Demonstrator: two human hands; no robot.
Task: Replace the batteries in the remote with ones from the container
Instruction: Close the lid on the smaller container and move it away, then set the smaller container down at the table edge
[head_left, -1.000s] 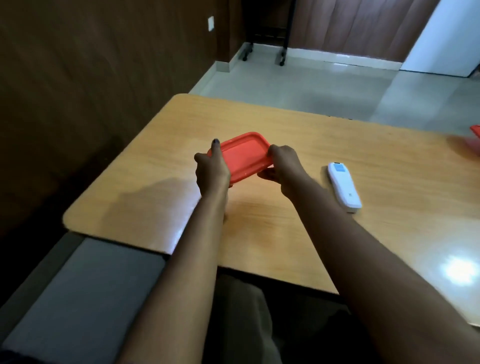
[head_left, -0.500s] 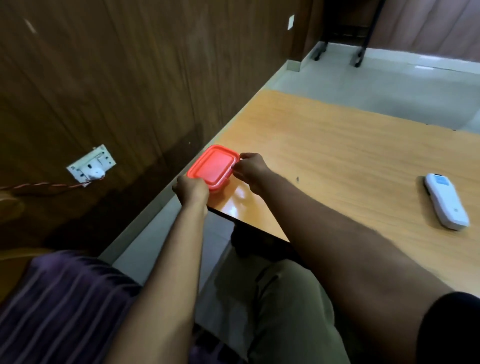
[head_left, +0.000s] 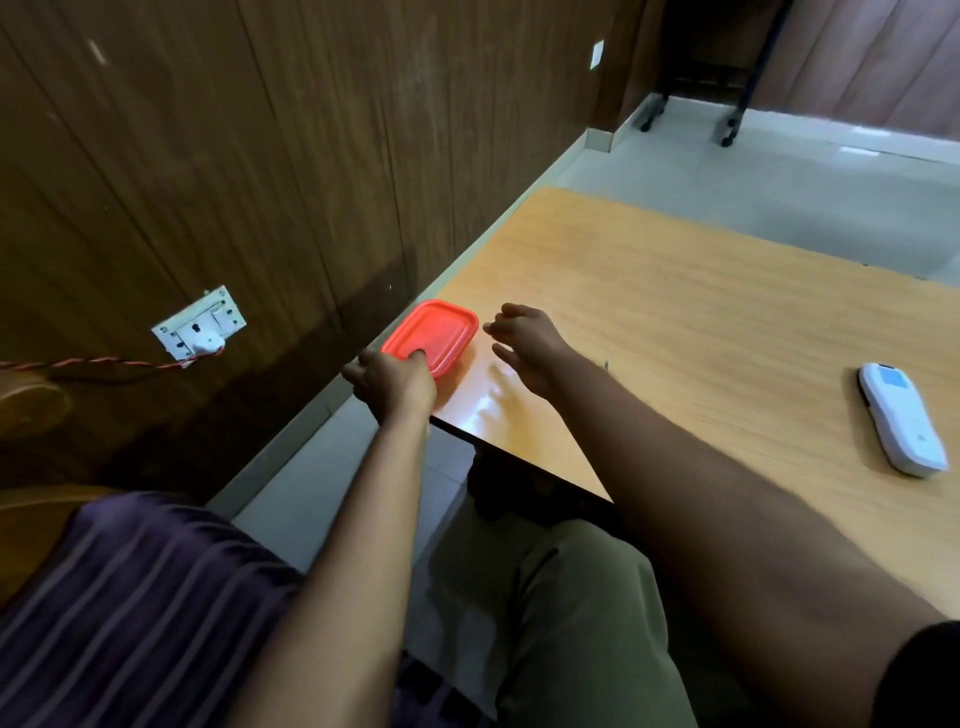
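A flat red plastic lid (head_left: 432, 332) lies at the near left corner of the wooden table (head_left: 675, 312), close to the edge. My left hand (head_left: 390, 383) grips its near end, thumb pressed on top. My right hand (head_left: 530, 344) hovers just right of the lid, fingers spread, holding nothing and not touching it. The white remote (head_left: 901, 420) lies on the table far to the right, well away from both hands. No container body or batteries are in view.
A dark wood-panelled wall (head_left: 260, 156) runs close along the table's left side, with a white socket (head_left: 200, 325) and a red twisted cable. A narrow floor gap separates wall and table. My lap is below the table's near edge.
Both hands carried the red lid from the table's middle to its near left corner. The right hand has let go and opened; the left still holds it. My view swung left.
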